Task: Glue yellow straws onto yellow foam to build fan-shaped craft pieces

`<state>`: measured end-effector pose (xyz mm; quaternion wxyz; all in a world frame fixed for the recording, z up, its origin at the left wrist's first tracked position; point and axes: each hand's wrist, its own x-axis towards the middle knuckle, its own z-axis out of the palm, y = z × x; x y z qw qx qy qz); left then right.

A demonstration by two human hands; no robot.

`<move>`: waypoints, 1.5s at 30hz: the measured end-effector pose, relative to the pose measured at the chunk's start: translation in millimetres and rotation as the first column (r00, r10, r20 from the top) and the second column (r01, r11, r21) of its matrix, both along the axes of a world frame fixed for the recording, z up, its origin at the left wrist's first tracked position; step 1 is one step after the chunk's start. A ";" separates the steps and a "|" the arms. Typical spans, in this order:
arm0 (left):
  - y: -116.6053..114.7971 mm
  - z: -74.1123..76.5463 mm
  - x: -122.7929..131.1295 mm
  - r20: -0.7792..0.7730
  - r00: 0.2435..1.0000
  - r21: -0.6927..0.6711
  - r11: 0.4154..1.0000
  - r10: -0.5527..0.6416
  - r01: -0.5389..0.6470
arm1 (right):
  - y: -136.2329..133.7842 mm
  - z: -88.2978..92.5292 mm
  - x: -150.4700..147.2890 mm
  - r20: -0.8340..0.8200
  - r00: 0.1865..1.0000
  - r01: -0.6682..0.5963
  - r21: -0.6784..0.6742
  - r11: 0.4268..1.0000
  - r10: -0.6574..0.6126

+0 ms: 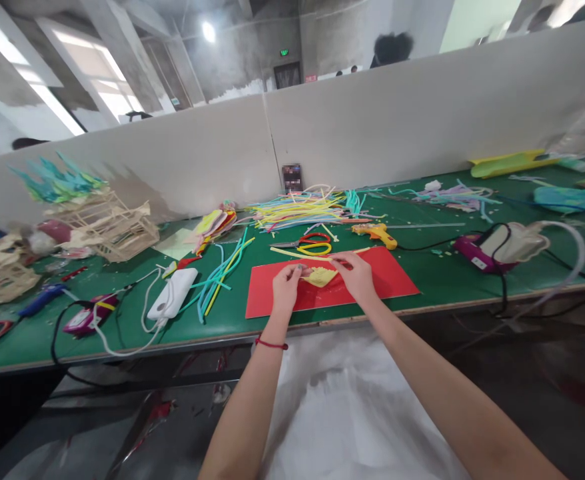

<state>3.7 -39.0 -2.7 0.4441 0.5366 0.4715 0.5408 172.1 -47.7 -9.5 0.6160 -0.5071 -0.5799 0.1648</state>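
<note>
A small yellow foam piece (320,276) lies on a red sheet (392,277) on the green table. My left hand (286,287) pinches its left edge with closed fingers. My right hand (356,275) holds the right side of the same piece, fingers curled over it. A red string sits round my left wrist. Just behind the red sheet lie scissors with red and yellow handles (308,245) and a yellow glue gun (375,233).
A heap of coloured foam strips (297,210) lies behind. A white power adapter (172,301) with cords sits at left, beside wooden stick models (107,227). A pink device (472,253) with black cable is at right. A white partition (372,127) backs the table (122,340).
</note>
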 end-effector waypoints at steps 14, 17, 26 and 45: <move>0.8 1.2 -1.6 -0.038 0.998 0.082 0.995 -0.054 0.057 | 0.8 -1.5 1.4 0.033 0.999 -0.019 0.033 0.999 0.018; -0.4 3.2 -0.3 -0.050 0.998 0.056 0.998 -0.025 0.027 | -0.2 -1.0 0.4 0.085 0.995 -0.054 0.056 0.997 0.049; -5.1 3.4 1.8 -0.115 0.993 0.058 0.997 -0.039 0.046 | 0.5 -1.3 -0.9 0.051 0.980 -0.196 0.041 0.980 0.193; -5.1 8.8 -1.7 -0.042 0.998 -0.012 0.999 0.048 -0.049 | -9.8 13.4 5.1 -0.310 0.849 -0.470 -0.070 0.880 0.428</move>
